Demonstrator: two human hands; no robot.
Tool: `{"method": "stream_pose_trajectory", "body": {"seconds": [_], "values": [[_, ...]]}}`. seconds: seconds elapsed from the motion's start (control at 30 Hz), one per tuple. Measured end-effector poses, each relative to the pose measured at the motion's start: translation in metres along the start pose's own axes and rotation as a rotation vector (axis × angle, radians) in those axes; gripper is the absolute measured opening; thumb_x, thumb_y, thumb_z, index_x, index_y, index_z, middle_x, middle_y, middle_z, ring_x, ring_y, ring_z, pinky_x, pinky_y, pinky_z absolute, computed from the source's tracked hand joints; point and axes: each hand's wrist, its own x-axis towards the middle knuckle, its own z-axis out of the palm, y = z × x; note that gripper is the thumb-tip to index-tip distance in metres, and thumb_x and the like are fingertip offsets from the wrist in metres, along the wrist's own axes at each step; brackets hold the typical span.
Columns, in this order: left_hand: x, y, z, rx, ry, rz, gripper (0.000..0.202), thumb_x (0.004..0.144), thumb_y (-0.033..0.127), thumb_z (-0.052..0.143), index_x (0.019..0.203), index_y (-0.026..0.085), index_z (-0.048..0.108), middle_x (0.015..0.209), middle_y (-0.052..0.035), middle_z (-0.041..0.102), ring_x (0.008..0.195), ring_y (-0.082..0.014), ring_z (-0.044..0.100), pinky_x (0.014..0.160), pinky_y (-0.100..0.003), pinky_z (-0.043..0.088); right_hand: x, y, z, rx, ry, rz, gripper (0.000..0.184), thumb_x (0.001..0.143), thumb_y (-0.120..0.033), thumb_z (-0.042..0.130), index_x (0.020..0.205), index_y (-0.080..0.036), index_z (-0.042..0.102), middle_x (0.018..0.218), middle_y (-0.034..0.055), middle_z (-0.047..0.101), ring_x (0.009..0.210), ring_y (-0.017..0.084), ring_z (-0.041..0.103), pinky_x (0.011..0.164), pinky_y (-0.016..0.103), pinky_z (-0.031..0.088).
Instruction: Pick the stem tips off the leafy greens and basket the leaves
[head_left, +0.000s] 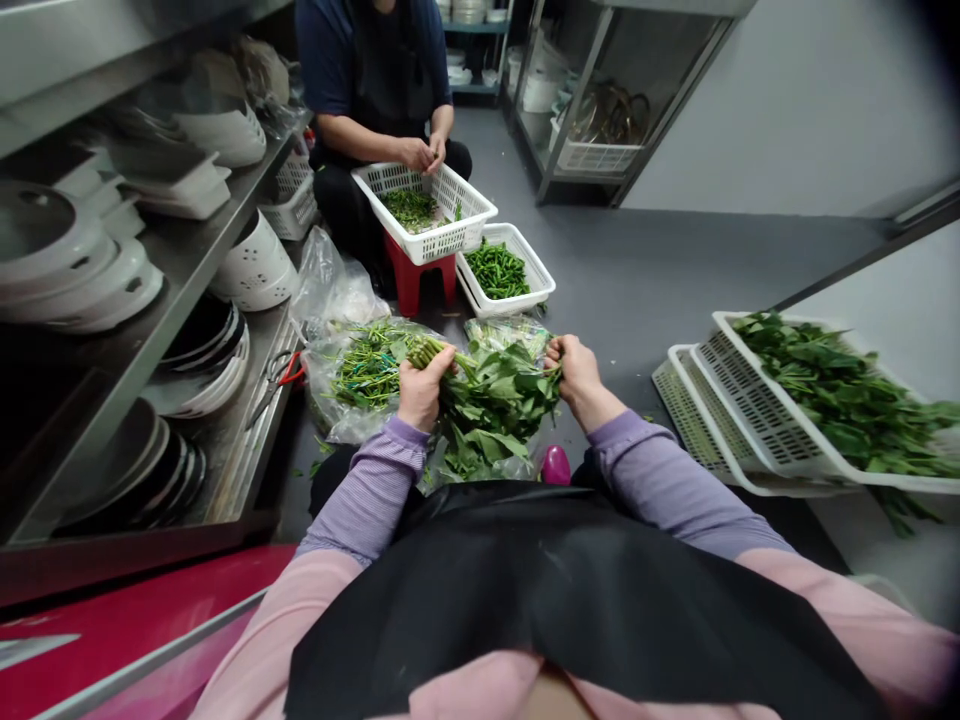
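My left hand (pixel 422 390) is closed round the cut stems of a bunch of leafy greens (pixel 499 390), whose leaves spread to the right. At the bunch's right edge my right hand (pixel 576 370) is closed in a pinch on a bit of the greens; its fingertips are partly hidden. Just left of my left hand, trimmed green stems (pixel 364 365) lie on a clear plastic bag (pixel 322 395). More leaves rest below the bunch, in front of my apron. A shiny purple object (pixel 556 466) shows beside them, close to my foot.
A co-worker (pixel 375 100) sits opposite, hands over a white basket (pixel 472 240) on a red stool (pixel 409 280). Green peppers (pixel 499 270) fill another basket. Stacked baskets (pixel 787 430) with greens stand right. Red-handled scissors (pixel 277 380) lie on the left shelf (pixel 247 460), near dishes.
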Motion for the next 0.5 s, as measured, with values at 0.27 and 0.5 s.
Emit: {"method": "stream_pose_trajectory", "body": {"seconds": [0.27, 0.5], "values": [[0.003, -0.001, 0.001, -0.13, -0.181, -0.266, 0.03, 0.058, 0.032, 0.072, 0.08, 0.014, 0.061, 0.056, 0.0025, 0.056, 0.05, -0.0088, 0.054, 0.053, -0.023, 0.044, -0.011, -0.061, 0.009, -0.557, -0.605, -0.218, 0.027, 0.06, -0.036, 0.069, 0.075, -0.014, 0.067, 0.063, -0.0007, 0.059, 0.059, 0.011, 0.048, 0.058, 0.023, 0.035], [0.003, -0.003, -0.003, -0.082, -0.203, -0.248, 0.031, 0.058, 0.031, 0.073, 0.081, 0.013, 0.062, 0.058, 0.0018, 0.058, 0.051, -0.0089, 0.055, 0.055, -0.022, 0.044, -0.028, -0.028, 0.031, -0.33, -0.875, 0.054, 0.034, 0.071, -0.042, 0.061, 0.087, -0.012, 0.064, 0.065, -0.0016, 0.057, 0.053, 0.006, 0.043, 0.053, 0.021, 0.032]]}}
